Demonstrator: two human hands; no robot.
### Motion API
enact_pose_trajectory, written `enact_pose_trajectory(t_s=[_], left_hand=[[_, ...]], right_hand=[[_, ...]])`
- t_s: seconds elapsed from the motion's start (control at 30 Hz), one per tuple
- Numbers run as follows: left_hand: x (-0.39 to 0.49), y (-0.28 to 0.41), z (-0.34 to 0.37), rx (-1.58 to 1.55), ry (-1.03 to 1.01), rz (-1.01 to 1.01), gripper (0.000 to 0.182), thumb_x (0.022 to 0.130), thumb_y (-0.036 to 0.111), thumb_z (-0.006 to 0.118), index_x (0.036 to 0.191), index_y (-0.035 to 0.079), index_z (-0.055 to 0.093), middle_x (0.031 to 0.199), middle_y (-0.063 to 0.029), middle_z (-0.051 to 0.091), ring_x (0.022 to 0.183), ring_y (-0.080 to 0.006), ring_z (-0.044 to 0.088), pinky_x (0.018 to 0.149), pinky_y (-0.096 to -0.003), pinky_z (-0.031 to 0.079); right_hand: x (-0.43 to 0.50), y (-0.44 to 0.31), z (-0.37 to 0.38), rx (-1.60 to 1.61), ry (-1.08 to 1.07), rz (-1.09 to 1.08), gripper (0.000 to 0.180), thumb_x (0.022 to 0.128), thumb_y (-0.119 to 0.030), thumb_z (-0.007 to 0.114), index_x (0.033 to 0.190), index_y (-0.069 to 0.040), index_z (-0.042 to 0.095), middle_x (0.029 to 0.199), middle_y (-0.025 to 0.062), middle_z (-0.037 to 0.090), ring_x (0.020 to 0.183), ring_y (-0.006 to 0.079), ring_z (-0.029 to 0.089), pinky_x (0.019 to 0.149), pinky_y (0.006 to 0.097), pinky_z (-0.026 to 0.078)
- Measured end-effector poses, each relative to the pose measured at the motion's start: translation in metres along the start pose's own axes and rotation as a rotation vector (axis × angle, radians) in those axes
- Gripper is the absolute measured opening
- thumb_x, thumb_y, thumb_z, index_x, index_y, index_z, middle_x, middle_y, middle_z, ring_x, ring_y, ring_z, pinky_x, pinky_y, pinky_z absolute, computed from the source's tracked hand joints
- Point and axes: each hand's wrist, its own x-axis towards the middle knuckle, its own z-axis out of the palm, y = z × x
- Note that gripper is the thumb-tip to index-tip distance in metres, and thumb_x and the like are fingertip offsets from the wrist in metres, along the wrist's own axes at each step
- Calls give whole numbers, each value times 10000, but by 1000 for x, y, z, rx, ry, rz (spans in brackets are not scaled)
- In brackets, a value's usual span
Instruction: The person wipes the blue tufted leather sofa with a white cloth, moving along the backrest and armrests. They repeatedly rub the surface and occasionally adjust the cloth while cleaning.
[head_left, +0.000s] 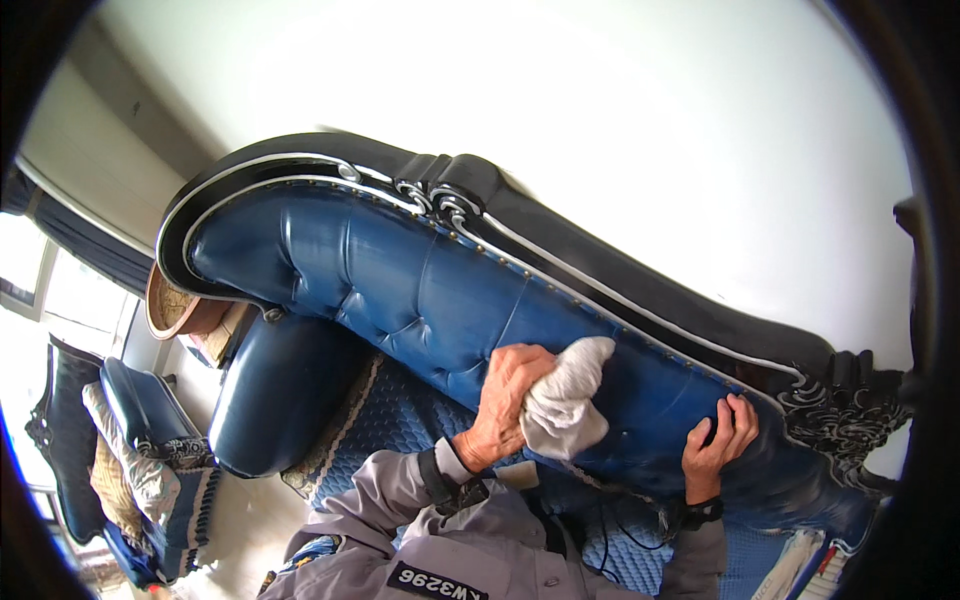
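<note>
A bunched white-grey cloth (568, 397) is gripped in my left hand (508, 397), against the buttoned blue leather backrest (390, 277) of a sofa. My right hand (718, 442) rests on the same backrest further right, fingers spread and slightly bent, holding nothing. Above both hands runs the sofa's black carved frame (615, 277) with silver trim and a row of brass nails. Below them lies a blue quilted seat cover (397, 412), partly hidden by my arms. The cloth's underside cannot be seen.
A rounded blue leather armrest (277, 390) stands at the left, with a brown round pot (184, 307) behind it. Another blue armchair (142, 405) bears cushions at far left. A black cord (611, 540) lies near my body. A white wall (600, 135) rises behind the sofa.
</note>
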Motion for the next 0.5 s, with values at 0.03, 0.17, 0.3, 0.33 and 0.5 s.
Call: enact_pose_trajectory(t_s=[0.03, 0.17, 0.3, 0.33, 0.5], left_hand=[[0, -6, -1, -3, 44, 16, 632, 779, 299, 849, 1299, 33, 606, 1251, -161, 621, 1184, -354, 588, 1007, -467, 461], [-13, -49, -60, -290, 429, -444, 430, 943, 228, 683, 1297, 13, 567, 1200, -90, 608, 1108, -193, 587, 995, -345, 499], [-14, -120, -166, -46, 697, -402, 325, 1049, 309, 567, 1216, 32, 581, 1128, -53, 623, 1032, -139, 577, 918, -318, 502], [-15, -136, -193, 14, 729, -356, 301, 1071, 267, 524, 1249, 29, 573, 1147, -61, 625, 1033, -152, 588, 917, -320, 507], [-33, -180, -272, 367, 861, -406, 344, 1023, 119, 535, 1350, 12, 525, 1229, -120, 626, 1120, -221, 611, 1022, -376, 493]], right_hand=[[1, 1, 0, 4, 13, -9, 316, 1015, -156, 530, 1287, -9, 593, 1306, 183, 587, 1203, 391, 564, 1040, 566, 437], [0, 1, 0, 13, 10, -11, 310, 1017, -160, 531, 1278, -9, 602, 1304, 182, 590, 1204, 393, 568, 1039, 563, 439], [-1, 1, 2, -2, 26, -11, 309, 1018, -163, 529, 1274, -7, 605, 1293, 184, 597, 1199, 391, 574, 1035, 562, 442], [-2, 1, 2, -3, 28, -10, 309, 1018, -164, 529, 1273, -7, 606, 1292, 184, 599, 1197, 391, 576, 1034, 562, 442], [-1, 1, 3, -8, 30, -4, 311, 1019, -168, 525, 1279, -14, 599, 1290, 178, 597, 1192, 384, 576, 1024, 558, 447]])
